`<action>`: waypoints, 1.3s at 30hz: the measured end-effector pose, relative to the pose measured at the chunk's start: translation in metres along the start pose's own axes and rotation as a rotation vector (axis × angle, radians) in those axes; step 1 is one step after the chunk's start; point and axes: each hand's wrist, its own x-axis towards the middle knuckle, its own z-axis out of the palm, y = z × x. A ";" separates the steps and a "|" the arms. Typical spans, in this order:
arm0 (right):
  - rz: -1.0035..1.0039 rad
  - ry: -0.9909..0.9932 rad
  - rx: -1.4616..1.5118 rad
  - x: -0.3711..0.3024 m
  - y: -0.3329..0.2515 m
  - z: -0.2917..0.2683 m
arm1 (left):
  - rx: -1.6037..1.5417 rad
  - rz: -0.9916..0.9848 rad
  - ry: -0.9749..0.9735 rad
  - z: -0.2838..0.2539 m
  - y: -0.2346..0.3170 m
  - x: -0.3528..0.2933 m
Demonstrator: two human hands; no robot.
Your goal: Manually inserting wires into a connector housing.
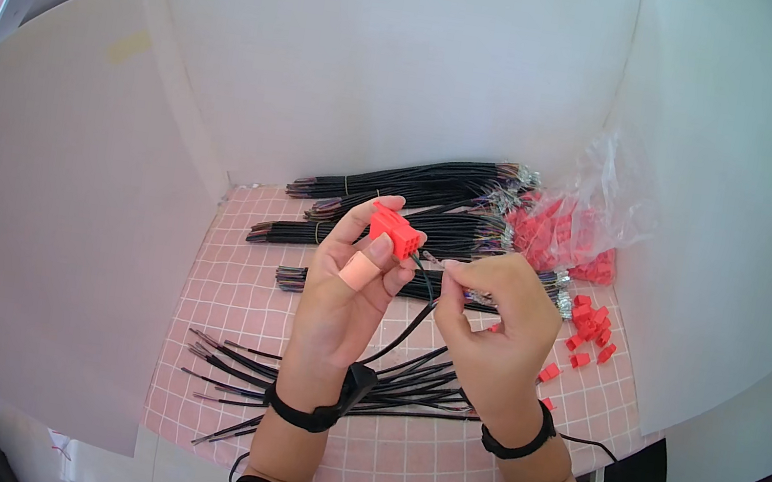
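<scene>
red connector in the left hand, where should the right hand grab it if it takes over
By the connector's two broad side faces, coming from the right, where it sticks out bare. The left hand's fingertips pinch only its lower left end, and the black wire leaves below, so stay clear of that.

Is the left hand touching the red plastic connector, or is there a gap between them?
Touching. In the head view, the left hand pinches the red connector between thumb and fingertips, with no gap visible. The right hand holds a thin black wire beside it.

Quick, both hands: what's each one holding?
Left hand: closed on a red connector.
Right hand: pinching a black wire.
</scene>
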 end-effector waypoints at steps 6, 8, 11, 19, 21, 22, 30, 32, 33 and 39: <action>-0.061 -0.057 -0.106 0.001 -0.007 -0.003 | 0.036 0.000 0.020 0.004 -0.002 -0.002; -0.066 -0.057 -0.116 0.001 -0.007 -0.004 | 0.040 0.000 0.010 0.004 -0.002 -0.002; -0.055 -0.089 -0.141 0.001 -0.008 -0.005 | 0.046 0.001 0.024 0.004 -0.003 -0.002; 0.003 -0.132 -0.180 0.003 -0.009 -0.008 | 0.057 -0.003 0.045 0.004 -0.004 -0.001; 0.013 -0.130 -0.150 0.003 -0.009 -0.007 | 0.069 -0.001 0.055 0.004 -0.004 -0.001; 0.014 -0.130 -0.152 0.003 -0.007 -0.007 | 0.078 -0.001 0.061 0.004 -0.004 -0.001; 0.265 -0.203 0.157 0.007 -0.001 -0.008 | 0.079 0.038 0.110 0.008 -0.002 -0.001; 0.333 -0.197 0.224 0.008 -0.002 -0.007 | 0.079 0.040 0.111 0.008 -0.002 -0.001; 0.401 -0.190 0.290 0.008 -0.002 -0.007 | 0.077 0.039 0.101 0.007 -0.002 -0.001; 0.409 -0.146 0.335 0.007 0.002 -0.006 | 0.093 0.027 0.068 0.005 -0.001 -0.001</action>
